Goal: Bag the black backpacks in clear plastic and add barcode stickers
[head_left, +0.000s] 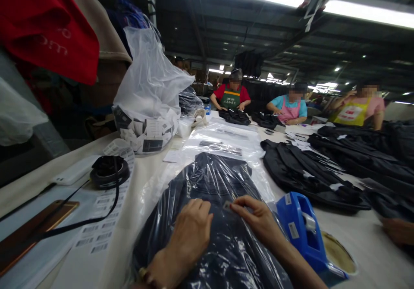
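A dark garment or bag in a clear plastic bag [216,246] lies in front of me, its shiny film wrinkled. My left hand [190,228] rests on the film at the middle, fingers curled together; whatever is beneath the fingertips is hidden. My right hand [255,215] pinches a small pale label [227,205] between thumb and forefinger, just over the bagged item. Further forward, flat clear plastic bags [223,136] are stacked on the table. Close beside my right forearm stands a blue tape dispenser [299,226].
Barcode label sheets [105,215], a black tape roll [110,172] and a phone [42,230] lie left. Behind them sits a plastic sack of tags [147,129]. Black items [307,172] are piled right, near a tape roll [338,252]. Several people work beyond; another hand [399,230] shows at right.
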Action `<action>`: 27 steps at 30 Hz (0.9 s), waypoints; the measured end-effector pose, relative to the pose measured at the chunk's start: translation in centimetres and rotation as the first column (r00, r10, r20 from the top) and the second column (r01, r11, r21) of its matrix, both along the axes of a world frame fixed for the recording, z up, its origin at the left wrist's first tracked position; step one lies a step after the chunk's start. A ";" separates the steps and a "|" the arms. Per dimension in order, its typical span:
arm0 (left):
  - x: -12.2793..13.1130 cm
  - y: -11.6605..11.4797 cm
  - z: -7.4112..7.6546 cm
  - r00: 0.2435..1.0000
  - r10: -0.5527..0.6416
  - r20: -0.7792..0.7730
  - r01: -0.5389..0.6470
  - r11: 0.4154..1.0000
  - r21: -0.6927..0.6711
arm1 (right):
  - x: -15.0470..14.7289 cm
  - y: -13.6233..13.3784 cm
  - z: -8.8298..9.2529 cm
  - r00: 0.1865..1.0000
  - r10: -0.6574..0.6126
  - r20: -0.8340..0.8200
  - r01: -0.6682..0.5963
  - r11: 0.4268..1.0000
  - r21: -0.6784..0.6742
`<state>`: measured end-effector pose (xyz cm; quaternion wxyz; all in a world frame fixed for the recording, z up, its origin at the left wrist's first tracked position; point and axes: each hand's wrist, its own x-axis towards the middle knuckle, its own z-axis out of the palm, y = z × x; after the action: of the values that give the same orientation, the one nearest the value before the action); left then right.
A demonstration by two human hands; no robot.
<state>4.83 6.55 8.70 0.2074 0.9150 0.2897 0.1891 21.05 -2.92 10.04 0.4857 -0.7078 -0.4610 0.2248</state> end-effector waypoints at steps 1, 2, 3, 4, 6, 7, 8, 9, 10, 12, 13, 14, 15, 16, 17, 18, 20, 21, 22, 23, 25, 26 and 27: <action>1.7 0.5 0.2 0.993 -0.062 -0.101 0.063 0.998 0.005 | 1.2 0.8 0.2 0.998 -0.047 -0.049 0.049 0.998 0.029; 3.5 1.0 0.2 0.978 -0.119 -0.172 0.121 0.993 0.001 | 2.4 1.6 0.2 0.992 -0.086 -0.089 0.091 0.994 0.055; 5.2 1.5 -0.1 0.965 -0.166 -0.204 0.169 0.986 -0.003 | 3.4 2.4 0.2 0.986 -0.115 -0.118 0.124 0.989 0.077; 6.9 1.9 -0.6 0.955 -0.207 -0.213 0.210 0.978 -0.006 | 4.2 3.3 0.1 0.982 -0.131 -0.134 0.144 0.985 0.094; 9.4 2.6 -2.2 0.946 -0.252 -0.203 0.256 0.967 -0.006 | 5.4 4.8 -0.4 0.982 -0.134 -0.136 0.150 0.982 0.115; 10.1 2.8 -3.3 0.945 -0.254 -0.208 0.258 0.966 -0.008 | 5.8 5.5 -0.7 0.983 -0.126 -0.135 0.142 0.982 0.120; 10.5 3.0 -4.4 0.944 -0.248 -0.216 0.252 0.968 -0.010 | 6.2 6.2 -1.0 0.985 -0.114 -0.133 0.130 0.984 0.123; 10.6 3.1 -5.5 0.944 -0.239 -0.227 0.242 0.970 -0.014 | 6.5 6.9 -1.4 0.986 -0.101 -0.131 0.117 0.986 0.123; 10.5 3.2 -6.5 0.944 -0.230 -0.237 0.233 0.972 -0.014 | 6.9 7.5 -1.8 0.988 -0.089 -0.128 0.104 0.987 0.119; 9.8 3.2 -7.9 0.943 -0.224 -0.244 0.230 0.973 -0.005 | 7.9 8.8 -2.8 0.991 -0.066 -0.120 0.078 0.992 0.103; 9.5 3.2 -8.3 0.944 -0.225 -0.243 0.233 0.972 0.004 | 8.4 9.5 -3.3 0.992 -0.053 -0.116 0.063 0.994 0.089; 9.2 3.2 -8.4 0.944 -0.225 -0.243 0.235 0.972 0.011 | 8.9 10.1 -3.9 0.993 -0.039 -0.111 0.047 0.996 0.074; 9.0 3.1 -8.4 0.943 -0.223 -0.247 0.233 0.972 0.013 | 9.4 10.7 -4.5 0.994 -0.024 -0.105 0.030 0.998 0.056; 8.9 3.1 -8.3 0.942 -0.221 -0.254 0.230 0.973 0.010 | 9.8 11.2 -5.1 0.995 -0.010 -0.097 0.014 0.999 0.038; 8.9 3.0 -8.1 0.939 -0.220 -0.263 0.228 0.974 0.000 | 10.2 11.7 -5.7 0.996 0.004 -0.088 -0.002 1.000 0.020; 9.0 3.0 -7.9 0.937 -0.221 -0.272 0.227 0.974 -0.012 | 10.5 12.1 -6.3 0.997 0.017 -0.075 -0.017 1.000 0.003; 9.2 3.0 -7.7 0.932 -0.226 -0.284 0.226 0.974 -0.034 | 10.9 12.7 -7.1 0.998 0.043 -0.044 -0.044 0.999 -0.026; 9.3 3.0 -7.7 0.931 -0.228 -0.286 0.226 0.973 -0.040 | 11.1 12.9 -7.5 0.998 0.054 -0.027 -0.055 0.998 -0.036; 9.4 3.0 -7.7 0.930 -0.230 -0.288 0.227 0.973 -0.045 | 11.2 13.0 -7.7 0.998 0.064 -0.010 -0.064 0.997 -0.044; 9.4 3.0 -7.7 0.929 -0.229 -0.289 0.226 0.973 -0.047 | 11.4 13.1 -7.9 0.997 0.072 0.005 -0.072 0.996 -0.052; 9.4 3.0 -7.9 0.929 -0.229 -0.291 0.224 0.973 -0.050 | 11.5 13.3 -8.3 0.996 0.086 0.030 -0.084 0.994 -0.068; 9.4 3.0 -7.9 0.929 -0.229 -0.292 0.224 0.973 -0.051 | 11.6 13.3 -8.4 0.995 0.092 0.041 -0.088 0.993 -0.077; 9.4 3.0 -8.0 0.928 -0.231 -0.292 0.225 0.973 -0.053 | 11.6 13.3 -8.5 0.994 0.098 0.052 -0.093 0.992 -0.087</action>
<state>14.21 9.55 0.73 0.1906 0.9585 0.2110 0.0220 32.68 10.41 1.58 0.4310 -0.7108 -0.4979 0.2472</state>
